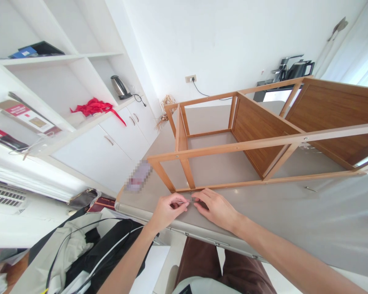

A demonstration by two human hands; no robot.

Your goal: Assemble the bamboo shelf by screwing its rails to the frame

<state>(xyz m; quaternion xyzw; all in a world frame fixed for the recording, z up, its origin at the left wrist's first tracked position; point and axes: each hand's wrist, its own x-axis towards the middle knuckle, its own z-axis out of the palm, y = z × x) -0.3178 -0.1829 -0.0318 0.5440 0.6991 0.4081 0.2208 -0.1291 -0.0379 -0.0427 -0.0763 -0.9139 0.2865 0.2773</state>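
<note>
A wooden rack frame (237, 146) with slatless panel shelves lies on its side on the grey tabletop (233, 210). Close to its near lower rail, my left hand (168, 210) pinches a thin metal rod (184, 201), whose exact kind is too small to tell. My right hand (216, 209) is just right of it by the rail, thumb and forefinger curled near the rod's tip; whatever they hold is too small to make out. Farther right, a loose bolt (310, 189) rests on the tabletop.
A blurred packet (138, 176) lies at the table's left end. White shelving (58, 59) holds a steel kettle (119, 87), red cloth (93, 107) and boxes. Clothes and cables (101, 245) are heaped at lower left. A black kettle (299, 69) stands behind the rack.
</note>
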